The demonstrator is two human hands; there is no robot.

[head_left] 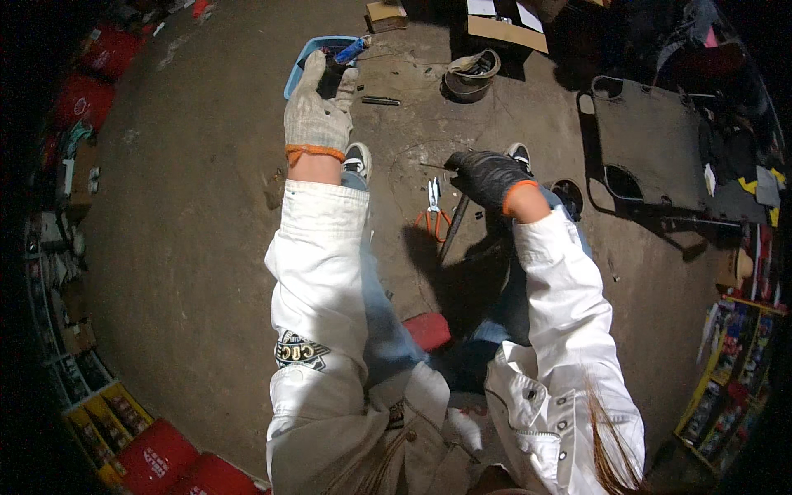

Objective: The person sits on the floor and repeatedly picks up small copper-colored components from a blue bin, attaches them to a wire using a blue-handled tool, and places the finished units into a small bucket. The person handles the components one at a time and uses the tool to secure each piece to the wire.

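Note:
My left hand (318, 120), in a pale knit glove with an orange cuff, reaches over a blue tray (290, 81) at the far left, its thumb and fingers apart. Between them shows something black that I cannot make out; a bright blue object (351, 51) sticks out by the fingertips. A dark-gloved right hand (491, 177), mine, is closed around a dark rod-like tool (454, 231) that slants down toward me. Just left of it, orange-handled pliers (434, 216) lie on the floor. A short black bar (380, 101) rests right of the tray.
Beyond my feet stands a dark round pot (470, 82) with cloth in it. Cardboard boxes (507, 35) sit at the back, and a folding stool (643, 140) is at the right. A red object (427, 330) lies between my legs. Shelves (730, 371) and red boxes (157, 458) line the sides.

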